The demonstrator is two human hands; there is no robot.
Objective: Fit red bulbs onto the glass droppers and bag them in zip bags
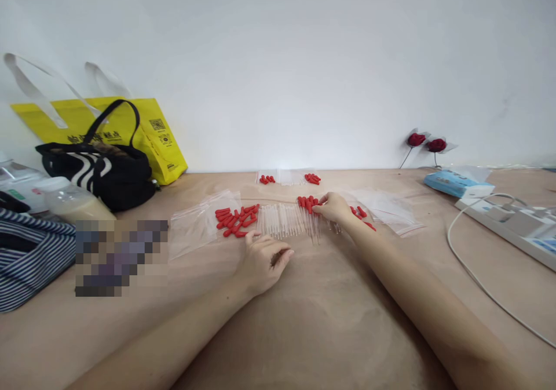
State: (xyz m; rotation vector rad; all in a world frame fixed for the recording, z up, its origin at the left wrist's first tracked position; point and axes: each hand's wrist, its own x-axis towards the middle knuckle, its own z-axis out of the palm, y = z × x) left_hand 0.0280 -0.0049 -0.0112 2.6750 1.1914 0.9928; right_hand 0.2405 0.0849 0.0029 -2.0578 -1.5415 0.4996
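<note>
Head view: right hand (334, 208) pinches a red bulb (315, 202) at the right end of the capped tubes (306, 204). Left hand (262, 260) curled on the near side of the bare tubes (279, 221); grip cannot be told. Loose bulbs (235, 226) lie left of these, plastic bag (197, 221) further left.

- Room is left on the counter (295, 332) at lower centre.
- The centre is obstructed by red pieces (236, 226).
- Middle left is blocked by a black bag (125, 175).
- Right is crossed by a cable (448, 236).

Pale wall (282, 77) behind wooden table (304, 320)
</note>
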